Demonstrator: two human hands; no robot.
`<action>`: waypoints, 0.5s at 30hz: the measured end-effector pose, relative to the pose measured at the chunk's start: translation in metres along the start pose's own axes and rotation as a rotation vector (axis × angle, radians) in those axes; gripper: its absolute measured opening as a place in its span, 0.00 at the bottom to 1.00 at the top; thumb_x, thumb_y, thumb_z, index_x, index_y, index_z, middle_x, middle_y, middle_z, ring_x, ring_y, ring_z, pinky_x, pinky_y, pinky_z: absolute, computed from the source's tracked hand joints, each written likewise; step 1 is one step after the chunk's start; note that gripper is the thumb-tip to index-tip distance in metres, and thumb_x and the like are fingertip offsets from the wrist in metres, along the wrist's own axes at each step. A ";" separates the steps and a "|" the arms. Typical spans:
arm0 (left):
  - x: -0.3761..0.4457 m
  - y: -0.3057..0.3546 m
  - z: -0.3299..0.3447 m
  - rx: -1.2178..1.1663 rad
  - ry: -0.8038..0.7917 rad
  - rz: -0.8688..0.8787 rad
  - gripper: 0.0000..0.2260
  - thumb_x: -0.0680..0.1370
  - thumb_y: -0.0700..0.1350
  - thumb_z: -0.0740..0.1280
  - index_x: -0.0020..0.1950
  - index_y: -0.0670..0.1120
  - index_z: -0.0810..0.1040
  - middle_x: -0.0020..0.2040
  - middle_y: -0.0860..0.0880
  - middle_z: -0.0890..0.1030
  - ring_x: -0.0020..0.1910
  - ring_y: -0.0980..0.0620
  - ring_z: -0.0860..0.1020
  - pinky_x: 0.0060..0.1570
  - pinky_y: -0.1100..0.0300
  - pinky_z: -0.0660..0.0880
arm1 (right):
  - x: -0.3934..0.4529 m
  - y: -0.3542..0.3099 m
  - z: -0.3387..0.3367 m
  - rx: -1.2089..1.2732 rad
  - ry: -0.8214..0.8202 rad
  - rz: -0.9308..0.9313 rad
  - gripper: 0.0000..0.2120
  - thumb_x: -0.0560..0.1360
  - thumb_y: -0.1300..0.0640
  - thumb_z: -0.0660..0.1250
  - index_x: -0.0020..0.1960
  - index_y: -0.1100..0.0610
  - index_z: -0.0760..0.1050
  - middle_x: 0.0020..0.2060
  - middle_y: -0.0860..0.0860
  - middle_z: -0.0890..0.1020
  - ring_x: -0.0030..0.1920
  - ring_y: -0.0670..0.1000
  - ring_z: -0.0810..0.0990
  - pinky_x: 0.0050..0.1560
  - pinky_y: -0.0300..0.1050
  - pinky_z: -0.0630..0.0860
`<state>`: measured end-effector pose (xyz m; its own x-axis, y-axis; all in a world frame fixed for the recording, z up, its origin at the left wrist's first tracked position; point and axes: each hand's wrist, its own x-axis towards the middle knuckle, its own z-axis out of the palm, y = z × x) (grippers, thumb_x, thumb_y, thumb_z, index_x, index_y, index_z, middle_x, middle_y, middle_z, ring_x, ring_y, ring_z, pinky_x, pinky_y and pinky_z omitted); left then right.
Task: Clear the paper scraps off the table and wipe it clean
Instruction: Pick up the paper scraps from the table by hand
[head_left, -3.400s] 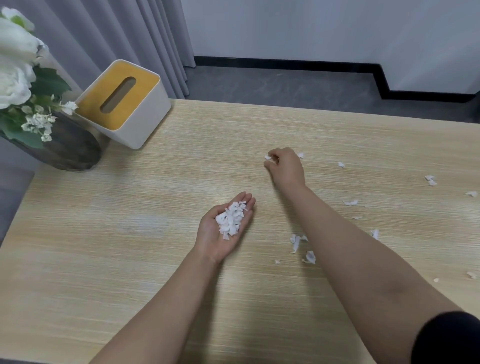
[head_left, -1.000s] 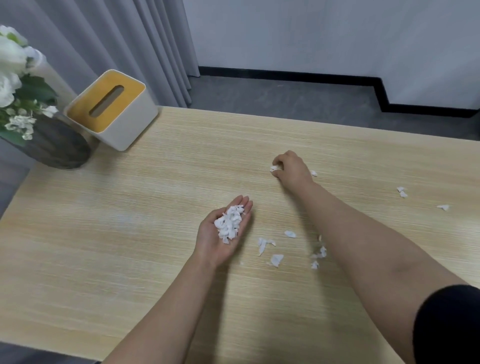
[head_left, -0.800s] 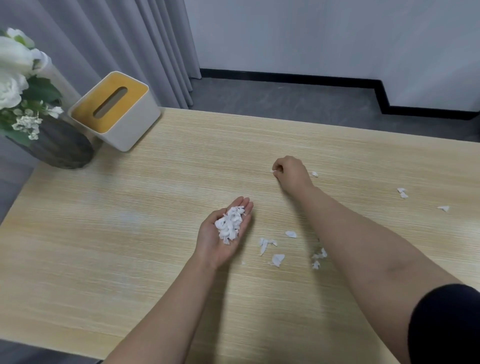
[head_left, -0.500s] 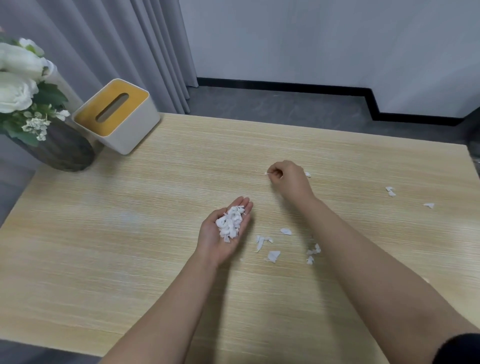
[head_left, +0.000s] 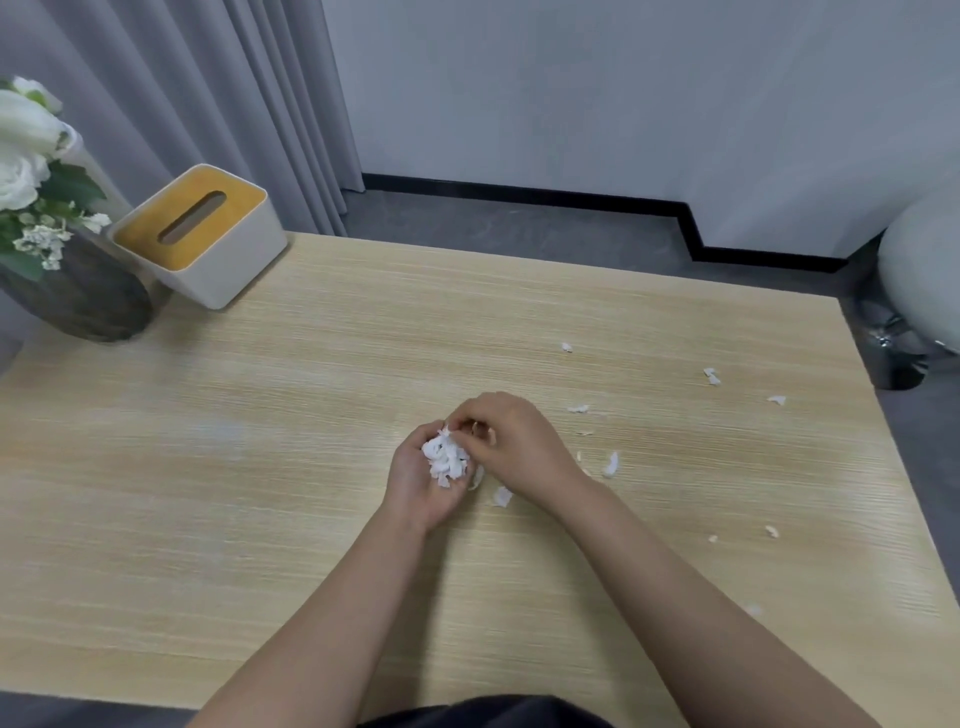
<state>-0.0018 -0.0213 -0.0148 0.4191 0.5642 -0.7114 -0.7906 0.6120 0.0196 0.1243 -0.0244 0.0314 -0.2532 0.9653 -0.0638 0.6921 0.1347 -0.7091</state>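
Paper bits (head_left: 711, 375) are lying on the wooden counter (head_left: 208, 467) by gray curtains (head_left: 182, 104). The left hand (head_left: 421, 480) is cupping a pile (head_left: 445, 457); the right hand's (head_left: 511, 447) fingers (head_left: 470, 421) are pinching over it.

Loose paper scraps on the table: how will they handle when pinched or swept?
The paper scraps look thin and curled, so probably very light and floppy, apt to skid under a sweep. They lie scattered singly on the table, so pinching likely goes piece by piece. The pile cupped in the left hand sits loose and could spill if tilted.
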 end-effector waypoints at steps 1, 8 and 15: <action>0.002 0.000 -0.001 0.006 0.007 -0.006 0.07 0.71 0.38 0.61 0.44 0.38 0.76 0.38 0.45 0.79 0.36 0.51 0.80 0.40 0.63 0.78 | -0.002 0.001 0.004 -0.025 -0.009 -0.011 0.05 0.74 0.58 0.66 0.48 0.54 0.79 0.43 0.47 0.80 0.45 0.45 0.75 0.50 0.42 0.71; -0.001 -0.005 0.004 0.022 0.009 -0.012 0.12 0.69 0.36 0.63 0.48 0.34 0.81 0.41 0.44 0.81 0.35 0.51 0.81 0.37 0.67 0.76 | -0.005 0.008 0.011 -0.024 -0.049 -0.027 0.06 0.74 0.59 0.67 0.50 0.58 0.81 0.49 0.50 0.81 0.52 0.48 0.75 0.53 0.40 0.69; 0.000 -0.009 0.021 0.040 -0.010 0.014 0.10 0.73 0.37 0.61 0.45 0.32 0.79 0.42 0.37 0.82 0.38 0.44 0.83 0.44 0.55 0.79 | -0.003 0.015 -0.014 0.160 0.073 0.071 0.07 0.76 0.54 0.66 0.50 0.54 0.82 0.44 0.46 0.80 0.45 0.42 0.75 0.48 0.33 0.70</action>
<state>0.0143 -0.0150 -0.0007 0.4125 0.5782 -0.7040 -0.7779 0.6257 0.0582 0.1449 -0.0225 0.0305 -0.1539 0.9855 -0.0711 0.5891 0.0337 -0.8074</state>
